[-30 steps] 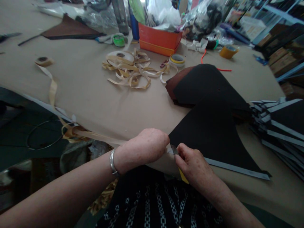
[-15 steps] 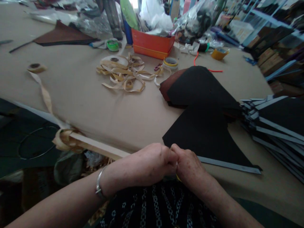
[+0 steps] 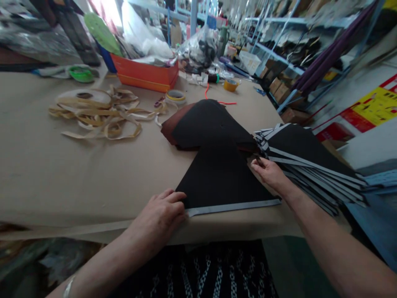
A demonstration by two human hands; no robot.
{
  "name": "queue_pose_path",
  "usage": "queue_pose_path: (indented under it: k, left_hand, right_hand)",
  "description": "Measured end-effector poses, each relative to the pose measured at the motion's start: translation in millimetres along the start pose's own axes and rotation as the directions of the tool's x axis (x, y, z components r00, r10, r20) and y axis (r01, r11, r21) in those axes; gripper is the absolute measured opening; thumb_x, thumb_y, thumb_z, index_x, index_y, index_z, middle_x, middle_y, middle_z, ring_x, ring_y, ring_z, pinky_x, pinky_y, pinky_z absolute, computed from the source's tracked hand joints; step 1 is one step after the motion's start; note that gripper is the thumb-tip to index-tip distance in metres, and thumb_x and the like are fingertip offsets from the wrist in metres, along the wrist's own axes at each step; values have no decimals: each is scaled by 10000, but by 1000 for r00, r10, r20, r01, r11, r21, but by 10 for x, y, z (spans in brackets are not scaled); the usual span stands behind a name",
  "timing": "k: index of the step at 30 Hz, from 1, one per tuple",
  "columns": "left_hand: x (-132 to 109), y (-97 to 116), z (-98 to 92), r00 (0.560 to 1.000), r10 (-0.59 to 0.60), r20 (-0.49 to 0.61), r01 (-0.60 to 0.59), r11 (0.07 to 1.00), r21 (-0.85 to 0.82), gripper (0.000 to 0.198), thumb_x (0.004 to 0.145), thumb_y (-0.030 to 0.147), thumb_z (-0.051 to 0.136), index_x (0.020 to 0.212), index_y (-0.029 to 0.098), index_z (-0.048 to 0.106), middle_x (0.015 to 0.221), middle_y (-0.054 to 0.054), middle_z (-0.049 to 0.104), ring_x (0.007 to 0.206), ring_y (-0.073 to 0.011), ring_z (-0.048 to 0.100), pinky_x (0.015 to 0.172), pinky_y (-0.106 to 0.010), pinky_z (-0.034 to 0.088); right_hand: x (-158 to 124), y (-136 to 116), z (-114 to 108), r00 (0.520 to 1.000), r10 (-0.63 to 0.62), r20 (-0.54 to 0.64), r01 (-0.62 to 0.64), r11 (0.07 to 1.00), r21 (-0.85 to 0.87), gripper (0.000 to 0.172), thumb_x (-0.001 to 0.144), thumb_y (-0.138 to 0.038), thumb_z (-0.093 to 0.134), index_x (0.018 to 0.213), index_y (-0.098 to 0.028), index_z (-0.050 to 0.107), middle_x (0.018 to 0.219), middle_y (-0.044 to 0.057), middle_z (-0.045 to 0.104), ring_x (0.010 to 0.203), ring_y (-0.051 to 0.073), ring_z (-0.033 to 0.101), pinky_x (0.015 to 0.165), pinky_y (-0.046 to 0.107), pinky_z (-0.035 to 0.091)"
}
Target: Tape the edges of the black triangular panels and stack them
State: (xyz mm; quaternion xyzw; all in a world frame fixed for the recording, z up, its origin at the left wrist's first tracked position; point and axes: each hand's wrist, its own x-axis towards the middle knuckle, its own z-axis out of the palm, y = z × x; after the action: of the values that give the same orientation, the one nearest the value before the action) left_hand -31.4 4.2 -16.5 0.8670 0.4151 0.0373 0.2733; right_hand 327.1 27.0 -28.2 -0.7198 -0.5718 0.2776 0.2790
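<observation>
A flat black panel (image 3: 214,178) with a pale grey strip (image 3: 235,207) along its near edge lies at the table's front. My left hand (image 3: 164,211) rests on the panel's near-left corner, its fingers slightly apart; the thumb is hidden. Beyond the panel's right edge, my right hand (image 3: 269,174) is closed around a small dark tool (image 3: 259,160), too blurred to name. Just right of that hand lies a fanned stack of black panels (image 3: 310,149) with grey-edged strips. Another pile of black and brown pieces (image 3: 207,124) overlaps the panel's far end.
Tangled tan tape (image 3: 114,124) lies on the left of the table (image 3: 77,174). Behind stand an orange box (image 3: 145,76), a tape roll (image 3: 175,96) and a yellow tape roll (image 3: 231,85). Shelves (image 3: 279,54) with boxes rise at the back right.
My hands, together before, are now apart: the left on the panel's corner, the right over by the stack with a small dark tool. The view has swung right.
</observation>
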Motion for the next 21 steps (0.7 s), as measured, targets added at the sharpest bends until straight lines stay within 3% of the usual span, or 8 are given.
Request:
queue_pose_path:
  k: [3, 8, 12, 16, 19, 21]
  left_hand:
    - [15, 14, 82, 1000, -13, -17, 15, 997, 79, 263, 884, 276, 432, 763, 213, 656, 1207, -52, 584, 1158, -296, 443, 945, -514, 391]
    - [13, -24, 105, 1000, -5, -20, 7, 996, 93, 247, 878, 275, 447, 774, 224, 666, 1213, -52, 576, 1173, -295, 429, 939, -495, 390]
    - [23, 57, 82, 1000, 1, 29, -3, 999, 46, 255, 882, 296, 447, 743, 212, 643, 1157, -56, 595, 1110, -288, 465, 896, -472, 385]
    - [75, 216, 48, 994, 18, 105, -17, 1000, -13, 252, 883, 289, 459, 734, 213, 647, 1095, -42, 619, 1069, -273, 474, 899, -454, 352]
    - [151, 303, 9, 987, 8, 159, -7, 1000, -6, 248, 878, 288, 468, 728, 199, 643, 1017, -49, 633, 1000, -256, 491, 856, -416, 359]
    - [208, 321, -5, 979, -5, 203, 2, 1000, 19, 242, 875, 284, 471, 723, 184, 630, 970, -60, 633, 953, -244, 504, 825, -393, 371]
  right_hand:
    - [240, 187, 34, 999, 44, -2, -44, 998, -40, 275, 735, -330, 605, 915, -123, 621, 881, 75, 667, 807, 181, 597, 723, 276, 436]
    - [209, 150, 69, 981, 113, 155, -96, 989, -114, 199, 692, -270, 643, 819, -121, 677, 714, 31, 663, 661, 151, 576, 608, 243, 401]
    - [-267, 132, -113, 939, 172, 299, -119, 975, -188, 174, 704, -288, 627, 623, -141, 674, 557, 1, 604, 537, 135, 518, 515, 241, 341]
    - [-966, 243, -218, 888, 248, 386, -179, 962, -208, 260, 777, -331, 553, 667, -144, 696, 576, 1, 605, 536, 139, 516, 508, 240, 335]
    - [-1420, 345, -139, 870, 299, 392, -205, 942, -264, 293, 811, -342, 515, 650, -162, 680, 562, -8, 585, 535, 136, 503, 512, 238, 327]
    - [-1615, 415, -76, 893, 282, 350, -175, 936, -306, 283, 806, -343, 530, 614, -185, 665, 571, -12, 590, 537, 137, 513, 507, 234, 328]
